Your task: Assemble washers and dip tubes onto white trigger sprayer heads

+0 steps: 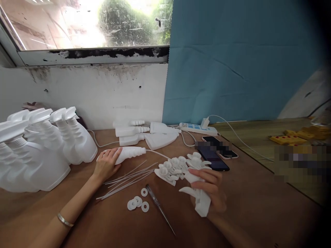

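My left hand [107, 162] is wrapped over the base end of a white plastic bottle [131, 154] lying on its side, its neck pointing right. In my right hand [216, 191] is a white trigger spray head [203, 202], raised over the table with its trigger lever toward the left. Just beyond that hand lies a group of white spray heads [173, 166]. Thin white dip tubes [129, 179] are spread between my hands. Nearer to me are several white ring washers [138, 201] and a screwdriver [160, 208] with a clear handle.
Assembled spray bottles [53, 148] stand at the left. More bottles [162, 137] lie along the wall, near a power strip [199, 128] with a white charger and cable. Two phones [216, 151] lie back right. Yellow objects [289, 138] rest on the surface at far right.
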Action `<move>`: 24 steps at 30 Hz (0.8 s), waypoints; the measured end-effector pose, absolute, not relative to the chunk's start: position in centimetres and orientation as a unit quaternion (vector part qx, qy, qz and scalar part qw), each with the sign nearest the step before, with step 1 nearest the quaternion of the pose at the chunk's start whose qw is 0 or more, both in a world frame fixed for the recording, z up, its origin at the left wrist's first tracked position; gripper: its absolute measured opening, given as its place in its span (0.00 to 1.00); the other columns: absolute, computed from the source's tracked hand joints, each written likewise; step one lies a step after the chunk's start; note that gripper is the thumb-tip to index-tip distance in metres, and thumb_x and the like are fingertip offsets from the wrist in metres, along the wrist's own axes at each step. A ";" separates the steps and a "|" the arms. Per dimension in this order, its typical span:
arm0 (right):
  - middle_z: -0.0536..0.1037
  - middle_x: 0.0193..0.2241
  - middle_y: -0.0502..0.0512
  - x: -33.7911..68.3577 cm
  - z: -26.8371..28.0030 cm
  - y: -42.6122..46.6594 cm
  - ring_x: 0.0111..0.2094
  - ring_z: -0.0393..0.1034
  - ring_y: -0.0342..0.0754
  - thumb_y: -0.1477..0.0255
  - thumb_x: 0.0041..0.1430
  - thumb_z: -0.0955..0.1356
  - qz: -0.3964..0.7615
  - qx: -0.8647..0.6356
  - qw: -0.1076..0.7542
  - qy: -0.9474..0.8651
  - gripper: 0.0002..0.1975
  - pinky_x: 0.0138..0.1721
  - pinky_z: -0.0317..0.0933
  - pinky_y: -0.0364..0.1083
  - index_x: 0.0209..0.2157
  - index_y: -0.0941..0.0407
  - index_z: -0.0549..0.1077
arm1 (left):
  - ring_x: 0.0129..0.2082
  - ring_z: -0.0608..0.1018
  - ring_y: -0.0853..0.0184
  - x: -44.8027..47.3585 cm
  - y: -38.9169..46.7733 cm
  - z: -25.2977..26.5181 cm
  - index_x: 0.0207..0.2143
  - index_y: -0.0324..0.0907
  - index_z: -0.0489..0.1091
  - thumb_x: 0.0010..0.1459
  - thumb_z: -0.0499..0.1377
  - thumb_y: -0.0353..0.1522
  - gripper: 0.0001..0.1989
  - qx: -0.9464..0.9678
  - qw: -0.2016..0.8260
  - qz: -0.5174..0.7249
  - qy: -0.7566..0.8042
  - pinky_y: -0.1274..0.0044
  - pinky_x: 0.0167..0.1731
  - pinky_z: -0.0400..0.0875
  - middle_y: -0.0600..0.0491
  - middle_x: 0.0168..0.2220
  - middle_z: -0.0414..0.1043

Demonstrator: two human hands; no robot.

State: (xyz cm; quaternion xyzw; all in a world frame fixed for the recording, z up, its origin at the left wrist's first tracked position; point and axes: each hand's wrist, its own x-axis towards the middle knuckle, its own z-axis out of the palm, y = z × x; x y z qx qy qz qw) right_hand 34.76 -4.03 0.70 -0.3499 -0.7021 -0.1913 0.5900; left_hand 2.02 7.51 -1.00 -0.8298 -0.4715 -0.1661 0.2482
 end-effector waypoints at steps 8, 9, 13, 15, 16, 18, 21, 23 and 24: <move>0.74 0.36 0.56 34.6 1.5 -2.5 0.38 0.67 0.53 0.79 0.46 0.69 -0.084 -0.413 0.706 -0.569 0.10 0.39 0.62 0.55 0.29 0.53 0.65 | 0.47 0.65 0.50 3.1 8.4 -1.9 0.56 0.37 0.58 0.52 0.51 0.32 0.27 -0.815 0.250 -0.119 -0.508 0.62 0.43 0.57 0.40 0.51 0.63; 0.73 0.37 0.56 34.4 1.3 -2.5 0.39 0.67 0.52 0.79 0.45 0.69 -0.059 -0.414 0.709 -0.567 0.11 0.41 0.62 0.56 0.29 0.53 0.65 | 0.47 0.65 0.50 3.3 8.5 -2.0 0.56 0.37 0.57 0.52 0.51 0.32 0.28 -0.812 0.248 -0.118 -0.515 0.61 0.43 0.57 0.40 0.51 0.63; 0.71 0.39 0.56 32.8 0.1 -3.2 0.43 0.66 0.51 0.80 0.47 0.68 0.028 -0.392 0.702 -0.594 0.10 0.44 0.61 0.55 0.31 0.54 0.64 | 0.48 0.64 0.49 4.2 9.1 -2.5 0.57 0.37 0.56 0.52 0.50 0.32 0.28 -0.802 0.227 -0.129 -0.538 0.61 0.44 0.57 0.39 0.53 0.61; 0.69 0.42 0.57 31.5 -0.4 -3.7 0.45 0.64 0.51 0.80 0.49 0.67 0.076 -0.367 0.691 -0.618 0.11 0.44 0.62 0.53 0.34 0.53 0.64 | 0.50 0.62 0.49 4.6 9.3 -2.7 0.56 0.35 0.57 0.53 0.51 0.33 0.27 -0.797 0.214 -0.145 -0.546 0.61 0.45 0.56 0.38 0.54 0.59; 0.68 0.43 0.57 30.9 -0.7 -4.0 0.46 0.64 0.50 0.80 0.49 0.66 0.096 -0.355 0.681 -0.634 0.11 0.44 0.62 0.52 0.35 0.53 0.63 | 0.51 0.61 0.48 4.7 9.2 -2.7 0.55 0.34 0.57 0.53 0.51 0.34 0.27 -0.796 0.207 -0.158 -0.547 0.61 0.46 0.56 0.37 0.54 0.58; 0.68 0.41 0.56 29.7 -1.1 -4.5 0.44 0.65 0.49 0.79 0.50 0.66 0.150 -0.336 0.656 -0.659 0.12 0.41 0.64 0.49 0.36 0.52 0.62 | 0.53 0.59 0.48 5.0 8.7 -2.3 0.54 0.33 0.58 0.53 0.52 0.34 0.27 -0.805 0.188 -0.188 -0.531 0.60 0.48 0.55 0.36 0.54 0.57; 0.71 0.38 0.55 28.5 -1.8 -5.0 0.37 0.69 0.46 0.77 0.50 0.67 0.248 -0.308 0.611 -0.686 0.14 0.34 0.67 0.44 0.38 0.52 0.61 | 0.53 0.59 0.52 5.2 6.4 -0.9 0.53 0.36 0.57 0.53 0.52 0.33 0.25 -0.852 0.112 -0.223 -0.460 0.62 0.49 0.56 0.39 0.53 0.58; 0.73 0.37 0.55 28.1 -2.2 -5.0 0.35 0.71 0.46 0.76 0.49 0.68 0.295 -0.305 0.580 -0.696 0.15 0.33 0.67 0.44 0.38 0.52 0.61 | 0.52 0.61 0.56 5.5 4.2 0.4 0.53 0.38 0.56 0.53 0.52 0.32 0.24 -0.889 0.016 -0.225 -0.398 0.65 0.49 0.57 0.41 0.52 0.59; 0.73 0.37 0.55 28.0 -2.4 -4.9 0.35 0.71 0.46 0.75 0.48 0.69 0.308 -0.311 0.566 -0.699 0.15 0.33 0.67 0.44 0.38 0.53 0.61 | 0.51 0.62 0.57 5.7 3.0 1.0 0.53 0.40 0.57 0.53 0.52 0.32 0.23 -0.906 -0.040 -0.216 -0.361 0.66 0.49 0.58 0.43 0.51 0.60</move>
